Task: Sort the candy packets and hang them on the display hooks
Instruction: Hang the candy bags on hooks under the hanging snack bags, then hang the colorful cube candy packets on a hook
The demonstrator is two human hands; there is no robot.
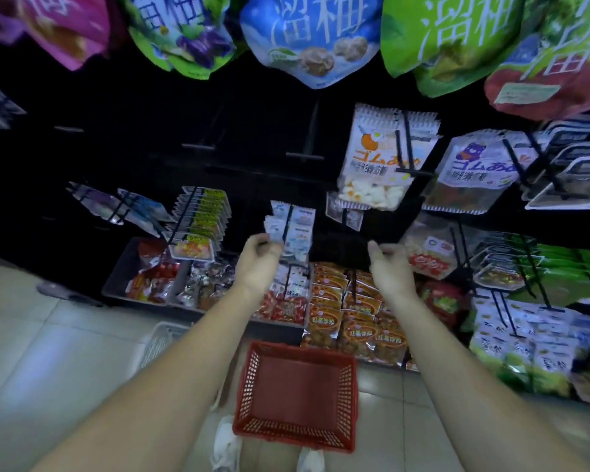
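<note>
My left hand [260, 258] pinches a small white and blue candy packet [276, 229] at the front of a black display hook [288, 216]. More white and blue packets [298, 233] hang on that hook, just right of the held one. My right hand [390, 264] hovers a little to the right with its fingers loosely curled and nothing in it. It is below a hook with white gummy packets [378, 158].
A red plastic basket [297, 386] stands on the tiled floor between my arms, with nothing in it. A white basket [157, 342] lies to its left. Orange snack bags [355, 315] fill the low shelf. Large bags [307, 39] hang overhead. Bare hooks [304, 155] stick out from the dark panel.
</note>
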